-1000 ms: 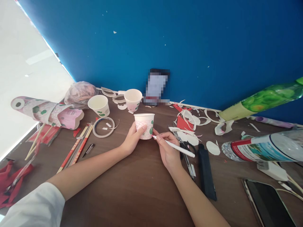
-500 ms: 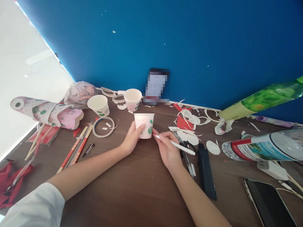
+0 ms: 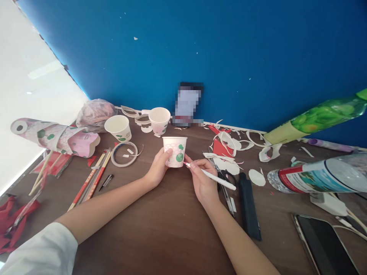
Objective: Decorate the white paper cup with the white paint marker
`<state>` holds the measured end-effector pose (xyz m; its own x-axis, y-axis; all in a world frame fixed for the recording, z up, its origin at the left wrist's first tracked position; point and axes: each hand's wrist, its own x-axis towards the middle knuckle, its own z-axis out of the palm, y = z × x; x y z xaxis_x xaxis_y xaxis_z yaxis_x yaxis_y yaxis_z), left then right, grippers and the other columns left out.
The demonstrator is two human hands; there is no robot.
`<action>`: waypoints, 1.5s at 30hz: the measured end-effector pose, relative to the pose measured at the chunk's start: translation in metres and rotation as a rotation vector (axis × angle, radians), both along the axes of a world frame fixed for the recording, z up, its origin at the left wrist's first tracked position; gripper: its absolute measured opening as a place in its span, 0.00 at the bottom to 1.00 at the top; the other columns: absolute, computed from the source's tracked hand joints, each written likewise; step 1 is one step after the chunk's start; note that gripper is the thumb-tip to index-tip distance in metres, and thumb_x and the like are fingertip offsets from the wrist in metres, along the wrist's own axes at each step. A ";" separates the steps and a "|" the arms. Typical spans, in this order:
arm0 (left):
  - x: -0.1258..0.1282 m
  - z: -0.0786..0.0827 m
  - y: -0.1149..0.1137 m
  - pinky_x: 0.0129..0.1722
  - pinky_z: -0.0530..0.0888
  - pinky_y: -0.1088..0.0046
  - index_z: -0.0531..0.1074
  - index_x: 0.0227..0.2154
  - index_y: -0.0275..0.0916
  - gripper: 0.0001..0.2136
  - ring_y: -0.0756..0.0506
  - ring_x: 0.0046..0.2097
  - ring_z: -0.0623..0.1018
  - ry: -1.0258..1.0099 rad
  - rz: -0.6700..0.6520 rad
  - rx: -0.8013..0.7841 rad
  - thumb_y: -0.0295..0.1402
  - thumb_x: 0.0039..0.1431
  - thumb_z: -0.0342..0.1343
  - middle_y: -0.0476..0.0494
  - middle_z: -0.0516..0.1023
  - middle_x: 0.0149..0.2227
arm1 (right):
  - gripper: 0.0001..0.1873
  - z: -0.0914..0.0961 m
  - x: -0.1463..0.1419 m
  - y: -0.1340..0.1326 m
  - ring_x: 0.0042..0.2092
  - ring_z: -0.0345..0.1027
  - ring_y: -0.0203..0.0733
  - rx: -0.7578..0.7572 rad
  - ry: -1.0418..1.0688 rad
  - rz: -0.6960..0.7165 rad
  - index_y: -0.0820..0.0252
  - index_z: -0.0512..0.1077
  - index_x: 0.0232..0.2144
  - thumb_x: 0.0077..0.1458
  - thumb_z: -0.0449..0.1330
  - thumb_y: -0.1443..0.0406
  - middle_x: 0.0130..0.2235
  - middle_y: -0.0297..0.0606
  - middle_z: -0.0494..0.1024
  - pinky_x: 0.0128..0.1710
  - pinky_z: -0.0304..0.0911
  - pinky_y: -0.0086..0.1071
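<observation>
A white paper cup with pink lines and green leaf prints is upright in my left hand, whose thumb presses its near side. My right hand pinches a white marker with a pink tip, which is at the cup's lower right edge; I cannot tell whether it touches. Behind the held cup stand stacked paper cups and, farther left, another paper cup. A roll of tape lies left of my left hand. Scissors lie partly hidden beside my right hand.
White and red paper scraps cover the table's back right. A water bottle, a green bottle, a phone and a dark long case are on the right. Chopsticks and a paper-cup fish shape lie left.
The cup has turned in my left hand, bringing its green leaf prints toward the middle. The marker tip is now nearer the cup's lower edge. The view has shifted slightly.
</observation>
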<state>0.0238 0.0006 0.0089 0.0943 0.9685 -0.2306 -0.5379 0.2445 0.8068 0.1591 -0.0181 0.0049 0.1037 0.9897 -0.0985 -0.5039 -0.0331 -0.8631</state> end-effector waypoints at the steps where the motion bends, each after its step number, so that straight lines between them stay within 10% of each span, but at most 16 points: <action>1: 0.000 0.000 0.000 0.40 0.71 0.65 0.70 0.38 0.34 0.21 0.42 0.38 0.78 -0.001 0.005 -0.002 0.47 0.49 0.60 0.42 0.78 0.34 | 0.13 0.000 0.000 0.000 0.49 0.76 0.54 -0.004 -0.004 0.003 0.55 0.72 0.18 0.36 0.74 0.60 0.21 0.27 0.76 0.61 0.54 0.53; 45: 0.000 -0.002 0.001 0.42 0.71 0.64 0.68 0.39 0.37 0.21 0.42 0.40 0.77 0.021 0.026 0.006 0.47 0.49 0.61 0.44 0.77 0.37 | 0.13 0.002 -0.001 0.002 0.44 0.77 0.49 -0.048 0.035 0.014 0.55 0.71 0.18 0.37 0.72 0.61 0.21 0.26 0.74 0.59 0.57 0.49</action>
